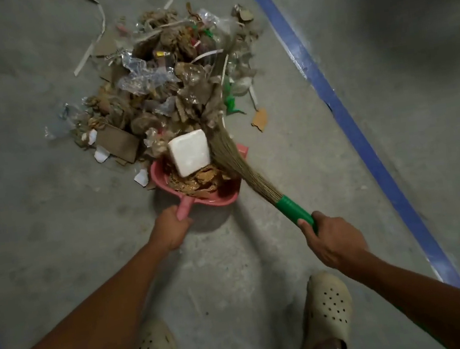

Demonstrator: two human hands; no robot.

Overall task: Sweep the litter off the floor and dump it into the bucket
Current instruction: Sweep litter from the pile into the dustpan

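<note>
On the concrete floor point(39, 223), left to right: left hand point(170, 230) grips the handle of the pink dustpan point(162, 180), already holding a white foam block point(191, 156) and brown scraps, with the litter pile point(169, 77) just beyond its lip. Right hand point(334, 244) grasps the green handle of the broom point(231, 156), bristles lying across pile and pan. Step judged: loading the pan; next calls for drawing more in, then carrying to the bucket, which is not in view.

Brown paper-and-plastic litter point(163, 74) lies heaped, its near edge inside a pink dustpan point(159, 180), a straw broom point(229, 156) touching it.
</note>
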